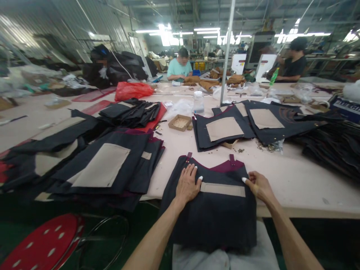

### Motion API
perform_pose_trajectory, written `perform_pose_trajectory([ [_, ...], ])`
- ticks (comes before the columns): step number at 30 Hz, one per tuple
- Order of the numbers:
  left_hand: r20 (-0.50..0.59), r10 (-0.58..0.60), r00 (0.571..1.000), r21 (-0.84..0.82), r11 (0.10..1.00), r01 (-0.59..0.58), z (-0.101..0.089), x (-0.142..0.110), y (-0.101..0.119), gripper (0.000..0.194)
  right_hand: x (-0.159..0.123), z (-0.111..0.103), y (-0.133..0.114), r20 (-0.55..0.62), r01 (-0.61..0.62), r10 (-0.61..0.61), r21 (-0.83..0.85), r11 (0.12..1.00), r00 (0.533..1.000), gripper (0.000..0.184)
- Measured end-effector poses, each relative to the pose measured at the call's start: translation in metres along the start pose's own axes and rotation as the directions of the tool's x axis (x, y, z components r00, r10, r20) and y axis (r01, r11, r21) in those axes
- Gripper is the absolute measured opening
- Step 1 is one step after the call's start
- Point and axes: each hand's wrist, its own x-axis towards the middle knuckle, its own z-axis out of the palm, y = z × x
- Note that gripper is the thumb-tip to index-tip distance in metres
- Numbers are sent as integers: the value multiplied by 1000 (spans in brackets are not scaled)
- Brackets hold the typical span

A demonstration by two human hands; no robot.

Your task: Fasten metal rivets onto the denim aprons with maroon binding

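A dark fabric panel (213,215) with maroon edging lies partly on the table and hangs over its front edge onto my lap. It has a beige strip (222,189) across it and two maroon tabs (232,160) with small metal studs at the top. My left hand (189,183) rests flat on the panel's upper left, fingers stretched toward the left tab. At the right edge, my right hand (259,186) holds the panel between thumb and curled fingers. White covers sit on both thumb tips.
Stacked dark panels (101,165) lie left, and more panels (225,129) lie ahead. A small box of studs (180,122), a clear jar (198,102) and loose metal bits (267,146) are on the table (306,183). A red stool (42,243) stands lower left. Co-workers sit beyond.
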Motion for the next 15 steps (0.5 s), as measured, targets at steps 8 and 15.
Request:
perform_pose_trajectory([
  [8,-188,-10,982,-227,973,-34,-38,12,70,38,-59,-3,-65,-136,158,-128,240,958,982,29],
  [15,39,-89,995,-272,958,96,-65,37,166,40,-102,2,-113,-170,317,-283,226,921,944,21],
])
